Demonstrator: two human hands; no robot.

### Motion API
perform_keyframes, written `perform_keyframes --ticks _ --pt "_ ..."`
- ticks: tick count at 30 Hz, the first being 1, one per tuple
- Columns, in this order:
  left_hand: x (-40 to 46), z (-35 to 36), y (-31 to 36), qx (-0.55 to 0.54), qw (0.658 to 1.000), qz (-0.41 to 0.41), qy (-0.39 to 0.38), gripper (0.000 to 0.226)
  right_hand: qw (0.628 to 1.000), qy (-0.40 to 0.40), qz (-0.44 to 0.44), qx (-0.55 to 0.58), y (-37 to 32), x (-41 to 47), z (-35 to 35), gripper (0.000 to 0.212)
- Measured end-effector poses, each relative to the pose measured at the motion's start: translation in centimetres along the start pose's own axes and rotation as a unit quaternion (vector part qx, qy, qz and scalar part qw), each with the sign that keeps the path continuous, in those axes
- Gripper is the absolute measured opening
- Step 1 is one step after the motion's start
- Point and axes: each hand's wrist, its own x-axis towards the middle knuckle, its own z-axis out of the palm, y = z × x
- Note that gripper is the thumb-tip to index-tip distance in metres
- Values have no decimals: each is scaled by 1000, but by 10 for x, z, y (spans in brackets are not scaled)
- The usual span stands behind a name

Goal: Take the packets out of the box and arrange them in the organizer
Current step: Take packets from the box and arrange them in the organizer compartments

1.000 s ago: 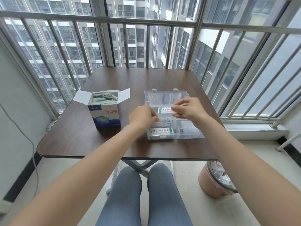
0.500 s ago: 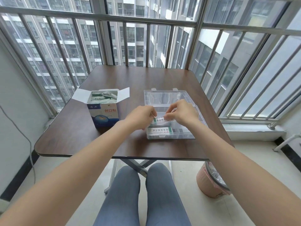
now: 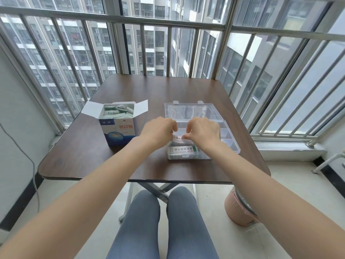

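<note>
A blue and white box (image 3: 117,131) stands open on the left of the table, with several packets (image 3: 117,111) inside. To its right lies a clear plastic organizer (image 3: 226,136) with its lid folded back. My left hand (image 3: 158,131) and my right hand (image 3: 203,130) hover over the organizer's near left compartments, both pinching one small white packet (image 3: 177,137) between them. Just in front of it, another white and green packet (image 3: 183,149) lies flat in the nearest compartment.
The dark brown table (image 3: 153,94) stands against a metal window railing (image 3: 168,21). A pink waste bin (image 3: 240,210) sits on the floor under the table's right front corner. My knees (image 3: 164,212) are below the front edge.
Both hands have come closer together and nearer to me over the organizer's left compartments, lowering the packet held between them. The box has not moved.
</note>
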Motion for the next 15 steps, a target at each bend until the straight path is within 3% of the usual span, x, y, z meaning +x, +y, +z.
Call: perform_keyframes --ticks 5,11,15 --pt "3 6 2 44 999 -14 26 25 997 -23 -6 -71 -6 0 -7 38" --pt "1 6 7 -94 993 -65 13 24 998 -49 21 -20 0 3 -8 35" --pt "1 4 2 -86 994 -62 16 22 998 -54 21 2 2 4 -6 29"
